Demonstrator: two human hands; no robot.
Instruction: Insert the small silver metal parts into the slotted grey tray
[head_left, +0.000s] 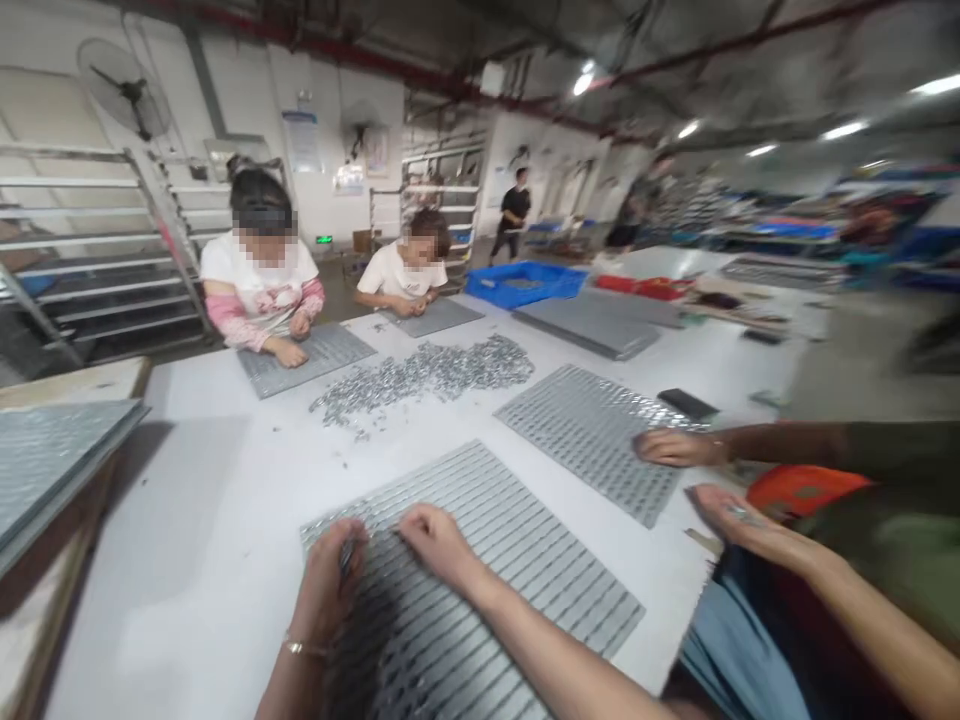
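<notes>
My left hand (330,580) is curled shut on several small metal pieces, resting on the near left part of a grey slotted tray (525,540) in front of me. My right hand (435,540) lies just to its right on the same tray, fingers bent and pinched down against the rows. The tray's rows hold small shiny metal parts. A loose pile of the same metal parts (435,372) lies on the white table (202,520) beyond the tray.
A person at my right has one hand (671,447) on a second tray (592,430) and the other hand (731,510) cupped. Two people sit across with trays (315,360). A blue bin (525,282), a phone (688,404) and stacked trays (45,460) stand around.
</notes>
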